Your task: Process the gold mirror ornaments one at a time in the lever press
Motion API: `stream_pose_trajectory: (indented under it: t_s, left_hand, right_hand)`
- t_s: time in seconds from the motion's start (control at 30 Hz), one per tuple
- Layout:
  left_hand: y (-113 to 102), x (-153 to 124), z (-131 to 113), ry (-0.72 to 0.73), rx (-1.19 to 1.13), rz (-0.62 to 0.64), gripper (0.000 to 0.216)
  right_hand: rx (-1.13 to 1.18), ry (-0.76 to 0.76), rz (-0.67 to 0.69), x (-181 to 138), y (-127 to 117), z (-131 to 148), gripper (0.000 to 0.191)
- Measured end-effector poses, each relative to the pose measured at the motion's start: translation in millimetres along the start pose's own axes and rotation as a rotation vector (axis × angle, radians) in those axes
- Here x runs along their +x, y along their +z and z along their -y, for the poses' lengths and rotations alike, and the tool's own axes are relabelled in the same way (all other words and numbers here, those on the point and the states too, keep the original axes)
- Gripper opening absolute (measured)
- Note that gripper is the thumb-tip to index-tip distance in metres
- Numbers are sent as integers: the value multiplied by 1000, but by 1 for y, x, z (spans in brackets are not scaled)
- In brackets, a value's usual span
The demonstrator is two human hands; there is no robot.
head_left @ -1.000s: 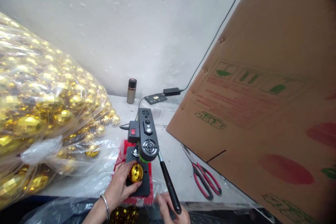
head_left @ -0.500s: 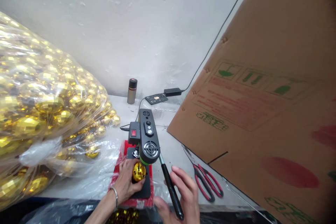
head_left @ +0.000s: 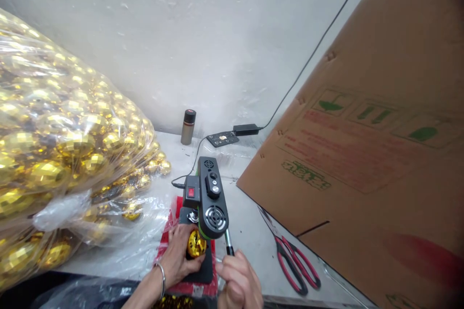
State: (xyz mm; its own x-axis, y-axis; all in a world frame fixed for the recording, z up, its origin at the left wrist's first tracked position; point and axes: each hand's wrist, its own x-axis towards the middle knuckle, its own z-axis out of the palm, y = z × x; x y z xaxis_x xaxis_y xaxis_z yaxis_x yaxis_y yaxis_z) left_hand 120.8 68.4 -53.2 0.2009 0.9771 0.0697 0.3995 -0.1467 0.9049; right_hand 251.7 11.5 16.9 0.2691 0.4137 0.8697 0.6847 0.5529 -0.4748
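A small black bench machine (head_left: 213, 198), with a red switch on a side box and a lever, stands on a dark base plate over a red sheet. Under its front end sits a gold faceted ball (head_left: 196, 243). My left hand (head_left: 178, 253), wearing a bracelet, has thumb and fingers closed round the ball, holding it against the base. My right hand (head_left: 239, 277) is wrapped round the lever's black handle (head_left: 229, 250); most of the grip is hidden by my fingers.
A large clear bag of gold balls (head_left: 72, 145) fills the left. Red-handled scissors (head_left: 297, 265) lie right of the machine, beside a big cardboard box (head_left: 348, 145). Behind are a capped bottle (head_left: 188, 128), a black card-like pad (head_left: 223, 138) and a power adapter (head_left: 246, 129) with cable.
My right hand has gone from open beside the lever to closed round its handle. My left hand keeps hold of the ball. The whole view has shifted slightly.
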Motion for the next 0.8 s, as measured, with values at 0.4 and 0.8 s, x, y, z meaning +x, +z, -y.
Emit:
stream_pose_trajectory:
  t_s: [0.4, 0.8]
  left_hand:
    - [1, 1, 0, 11, 49, 16, 38]
    - [3, 0, 2, 54, 241, 79, 46]
  right_hand:
    - [44, -28, -158, -16, 16, -12, 46]
    - [154, 237, -119, 0, 12, 27, 47]
